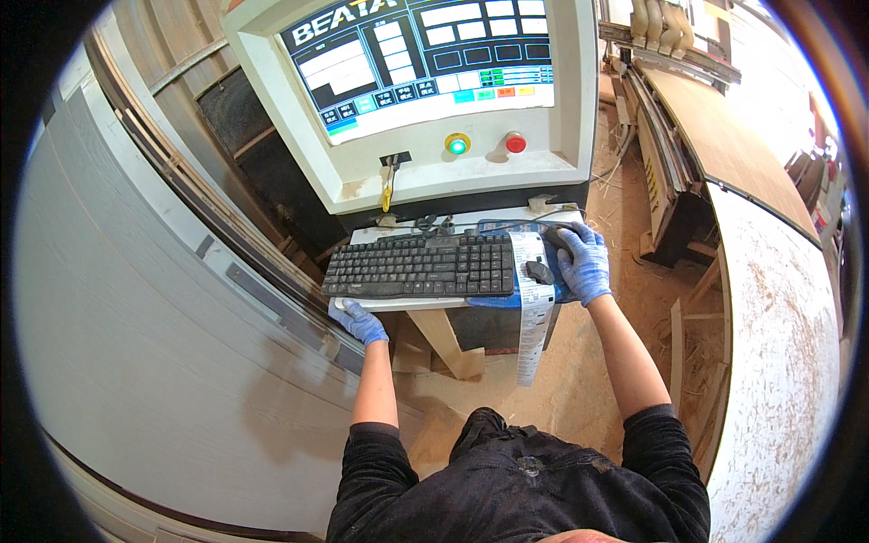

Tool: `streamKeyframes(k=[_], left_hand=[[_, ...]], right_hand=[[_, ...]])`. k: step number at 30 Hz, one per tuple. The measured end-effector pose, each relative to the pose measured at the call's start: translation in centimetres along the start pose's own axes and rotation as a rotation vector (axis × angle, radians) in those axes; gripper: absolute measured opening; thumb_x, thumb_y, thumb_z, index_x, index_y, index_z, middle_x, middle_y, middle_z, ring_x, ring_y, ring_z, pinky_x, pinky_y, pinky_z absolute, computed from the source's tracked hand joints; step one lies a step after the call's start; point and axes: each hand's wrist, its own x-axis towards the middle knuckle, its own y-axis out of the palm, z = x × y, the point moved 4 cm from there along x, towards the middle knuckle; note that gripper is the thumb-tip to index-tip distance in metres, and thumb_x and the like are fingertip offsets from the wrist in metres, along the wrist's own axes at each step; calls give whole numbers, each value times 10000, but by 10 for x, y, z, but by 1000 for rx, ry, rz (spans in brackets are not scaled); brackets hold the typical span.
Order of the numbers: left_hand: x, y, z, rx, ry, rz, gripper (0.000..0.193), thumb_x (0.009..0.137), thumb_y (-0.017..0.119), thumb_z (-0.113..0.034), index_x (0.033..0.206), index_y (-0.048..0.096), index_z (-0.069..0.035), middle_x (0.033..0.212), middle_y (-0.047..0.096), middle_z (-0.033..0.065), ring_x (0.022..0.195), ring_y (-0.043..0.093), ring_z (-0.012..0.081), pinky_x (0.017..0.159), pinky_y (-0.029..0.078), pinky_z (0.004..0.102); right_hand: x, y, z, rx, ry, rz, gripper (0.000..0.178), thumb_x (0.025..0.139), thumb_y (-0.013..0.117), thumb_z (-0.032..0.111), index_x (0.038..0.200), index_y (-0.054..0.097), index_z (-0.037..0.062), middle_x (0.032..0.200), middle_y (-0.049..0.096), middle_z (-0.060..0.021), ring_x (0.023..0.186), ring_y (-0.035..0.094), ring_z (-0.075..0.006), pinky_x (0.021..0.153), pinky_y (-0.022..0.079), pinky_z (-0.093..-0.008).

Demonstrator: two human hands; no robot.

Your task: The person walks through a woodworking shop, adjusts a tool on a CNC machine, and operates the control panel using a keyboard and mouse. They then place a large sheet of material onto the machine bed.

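Mouse (pixel 558 237) in right hand (pixel 587 265), long axis seemingly toward screen (pixel 434 72); left hand (pixel 359 321) around shelf-edge (pixel 412 304)

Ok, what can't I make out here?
All in the head view:
Dark object under the right hand: partly covered by that hand.
Left hand at the shelf edge: its palm side hidden by the hand's own back.
Paper strip: print too small.
Screen: top cut off by the picture's upper edge.
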Motion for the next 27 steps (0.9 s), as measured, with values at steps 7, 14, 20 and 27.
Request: streamKeyframes(k=[7, 14, 20, 27], left_hand=[[1, 0, 2, 14, 7, -5, 592, 998, 491, -489, 1330, 418, -5, 1276, 500, 168, 1106, 509, 258, 985, 435, 381], [0, 0, 0, 41, 17, -2, 608, 996, 485, -503, 1330, 412, 0, 1255, 510, 176, 1095, 511, 262, 980, 438, 387], [-1, 1, -2, 28, 36, -7, 638, 982, 496, -534, 1322, 413, 0, 1234, 512, 171, 1073, 505, 254, 968, 438, 379], [2, -1, 4, 37, 61, -3, 650, 977, 495, -550, 1318, 417, -3, 1238, 499, 164, 1082, 493, 254, 977, 426, 382]], right_hand=[[0, 0, 1, -3, -4, -5, 395, 734, 695, 111, 1126, 681, 162, 1234, 596, -147, 1128, 546, -383, 984, 452, -458], [0, -1, 1, 20, -2, -11, 385, 738, 691, 110, 1119, 683, 163, 1235, 596, -140, 1126, 548, -381, 983, 451, -460], [0, -2, 1, -2, 11, 8, 386, 739, 693, 110, 1122, 682, 160, 1242, 594, -139, 1131, 546, -380, 985, 452, -454], [-1, 2, -1, -2, 11, 3, 382, 744, 694, 116, 1124, 680, 155, 1249, 591, -140, 1136, 542, -380, 995, 450, -455]])
